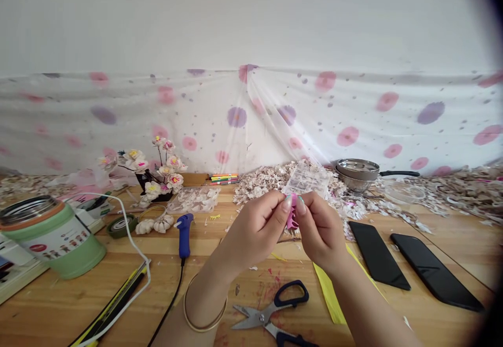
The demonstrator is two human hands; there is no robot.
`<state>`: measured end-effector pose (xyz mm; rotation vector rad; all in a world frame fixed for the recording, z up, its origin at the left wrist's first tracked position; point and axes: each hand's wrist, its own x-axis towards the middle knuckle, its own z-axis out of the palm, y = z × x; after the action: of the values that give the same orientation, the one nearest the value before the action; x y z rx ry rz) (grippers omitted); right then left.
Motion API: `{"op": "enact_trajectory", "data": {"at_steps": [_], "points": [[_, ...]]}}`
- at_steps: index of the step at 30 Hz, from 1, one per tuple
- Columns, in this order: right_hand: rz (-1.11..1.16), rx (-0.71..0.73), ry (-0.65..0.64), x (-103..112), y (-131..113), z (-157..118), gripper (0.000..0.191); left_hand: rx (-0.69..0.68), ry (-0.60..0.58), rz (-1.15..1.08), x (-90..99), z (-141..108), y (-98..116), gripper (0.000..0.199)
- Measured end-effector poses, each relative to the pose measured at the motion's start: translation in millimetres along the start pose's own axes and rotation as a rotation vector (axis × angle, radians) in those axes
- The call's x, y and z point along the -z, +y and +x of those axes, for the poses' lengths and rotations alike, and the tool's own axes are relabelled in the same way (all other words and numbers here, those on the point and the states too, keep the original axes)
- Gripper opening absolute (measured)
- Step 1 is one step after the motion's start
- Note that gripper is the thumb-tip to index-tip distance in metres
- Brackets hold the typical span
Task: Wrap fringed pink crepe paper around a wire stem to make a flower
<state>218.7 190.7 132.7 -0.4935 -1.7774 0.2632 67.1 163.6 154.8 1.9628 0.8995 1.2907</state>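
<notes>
My left hand [261, 226] and my right hand [320, 226] are close together above the table, thumbs side by side. Both pinch the top of a small pink piece [292, 220] with a notched edge, which hangs down between them. Below my hands, scissors [259, 316] with dark blue handles lie with their blades apart. A sheet of yellow paper [330, 292] lies flat, partly under my right forearm. To the left of my left hand rests a blue glue gun [184, 237] with a black cord.
Two black phones [379, 255] [436, 271] lie on the right. Pale shavings [267, 179] and metal bowls [357, 170] are at the back. On the left stand a green container [66, 242], a white cable [148, 279] and a flower arrangement [165, 171].
</notes>
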Motion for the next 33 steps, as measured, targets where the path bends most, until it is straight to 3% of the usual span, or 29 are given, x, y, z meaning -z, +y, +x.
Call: {"op": "enact_trajectory", "data": {"at_steps": [4, 10, 17, 24, 27, 33], "points": [[-0.116, 0.061, 0.037, 2, -1, 1, 0.029, -0.004, -0.032, -0.005, -1.6, 0, 2, 0.038], [-0.005, 0.037, 0.066, 5, 2, -3, 0.024, 0.018, -0.009, -0.040, -3.1, -2, 1, 0.039], [-0.365, 0.360, 0.043, 8, 6, 4, 0.008, 0.029, 0.033, -0.043, -5.0, -3, 1, 0.039], [-0.397, 0.426, -0.010, 11, 11, 9, 0.012, 0.016, 0.033, -0.008, -6.1, -2, 3, 0.039], [-0.333, 0.335, 0.001, 10, 6, 7, 0.021, 0.008, 0.026, 0.032, -5.4, -2, 5, 0.038], [0.135, -0.157, -0.051, 2, -5, -2, 0.040, -0.060, 0.007, 0.203, -4.1, -1, 5, 0.033]]}}
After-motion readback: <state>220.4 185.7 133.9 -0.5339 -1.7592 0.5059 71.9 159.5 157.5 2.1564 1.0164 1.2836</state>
